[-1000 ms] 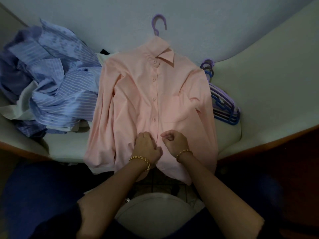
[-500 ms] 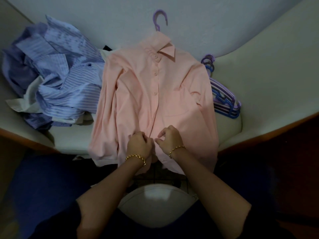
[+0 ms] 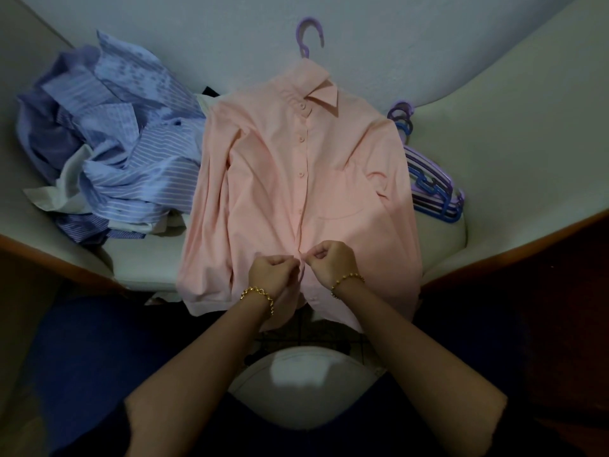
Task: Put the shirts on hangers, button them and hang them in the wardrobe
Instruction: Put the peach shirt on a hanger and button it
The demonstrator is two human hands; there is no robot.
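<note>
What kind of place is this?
Probably a room at home: a pink shirt, a heap of blue striped shirts and spare plastic hangers lie on a cream cushioned seat.

No text, label, brand, number or sign can be read anywhere in my view. The pink shirt before me shows no legible tag or print, and the dim light leaves any finer marking too small to make out.

Only the hook of the hanger shows; rest inside pink shirt. Button hidden where left hand and right hand pinch. Sleeve covers part of spare hangers.
</note>
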